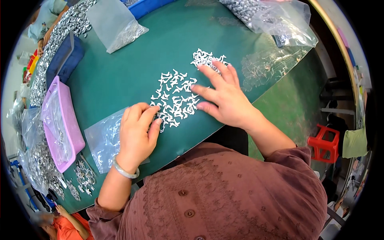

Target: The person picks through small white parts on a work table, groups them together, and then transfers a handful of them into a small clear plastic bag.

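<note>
Small, silvery-white curved metal pieces (176, 105) lie spread in a loose pile on the green tabletop. A smaller, denser heap of the same pieces (206, 58) sits just beyond, to the right. My right hand (228, 98) reaches over from the right with fingers spread; its thumb and index finger touch the pile's right edge, and its other fingers extend to the smaller heap. At the pile's left edge is my left hand (138, 130), fingers bent, thumb and index finger apart. No piece shows in its grip. Under that hand lies a clear plastic bag (102, 138).
A pink basket (76, 132) holding plastic bags and a blue bin (64, 60) stand on the left, beside heaped metal parts (66, 26). Bagged parts (128, 38) lie at the back; another filled bag (276, 18) is at far right. A red stool (324, 143) stands on the floor.
</note>
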`<state>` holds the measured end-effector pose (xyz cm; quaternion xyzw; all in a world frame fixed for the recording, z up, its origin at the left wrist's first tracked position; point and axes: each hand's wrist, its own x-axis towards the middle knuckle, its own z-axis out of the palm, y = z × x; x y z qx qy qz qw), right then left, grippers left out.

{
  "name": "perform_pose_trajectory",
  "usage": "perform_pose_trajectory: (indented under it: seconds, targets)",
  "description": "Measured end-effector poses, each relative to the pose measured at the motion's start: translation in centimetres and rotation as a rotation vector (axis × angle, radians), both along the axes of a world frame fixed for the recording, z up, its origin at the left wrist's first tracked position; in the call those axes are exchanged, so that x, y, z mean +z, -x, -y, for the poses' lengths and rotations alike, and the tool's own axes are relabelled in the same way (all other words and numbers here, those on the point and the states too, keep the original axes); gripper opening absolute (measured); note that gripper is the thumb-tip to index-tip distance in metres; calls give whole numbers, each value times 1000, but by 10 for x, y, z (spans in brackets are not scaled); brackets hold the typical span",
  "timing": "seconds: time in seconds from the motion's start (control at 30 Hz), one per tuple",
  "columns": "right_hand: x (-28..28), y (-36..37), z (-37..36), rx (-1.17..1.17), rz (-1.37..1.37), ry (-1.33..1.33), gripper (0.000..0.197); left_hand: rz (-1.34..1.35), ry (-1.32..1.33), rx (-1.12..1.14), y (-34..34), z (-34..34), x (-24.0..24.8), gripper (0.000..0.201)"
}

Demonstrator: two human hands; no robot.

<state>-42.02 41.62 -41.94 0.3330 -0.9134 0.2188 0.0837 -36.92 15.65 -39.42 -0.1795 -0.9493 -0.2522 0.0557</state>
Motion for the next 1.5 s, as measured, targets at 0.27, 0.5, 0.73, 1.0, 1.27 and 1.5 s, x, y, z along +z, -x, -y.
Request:
perform_pose_trajectory:
  seconds: [0.27,0.5,0.73,1.0,1.27,1.5]
  targets:
    - [-1,16,-1,-148,-23,-69,41,-27,145,-164,47,-28,1,37]
    - [1,23,-9,-136,-8,-26,32,-54,95,-196,66,-37,-4,30]
    - [4,25,-6,-68,24,-21,28,-110,30,-197,87,-51,-13,29]
    - [0,35,1,-148,-64,-54,31,-138,54,-200,102,-65,-19,29]
    - [2,37,-3,-156,-23,-21,29,-113,27,-236,96,-57,-16,29]
    - [0,37,-3,-164,-35,-7,23,-154,48,-249,103,-64,-21,31]
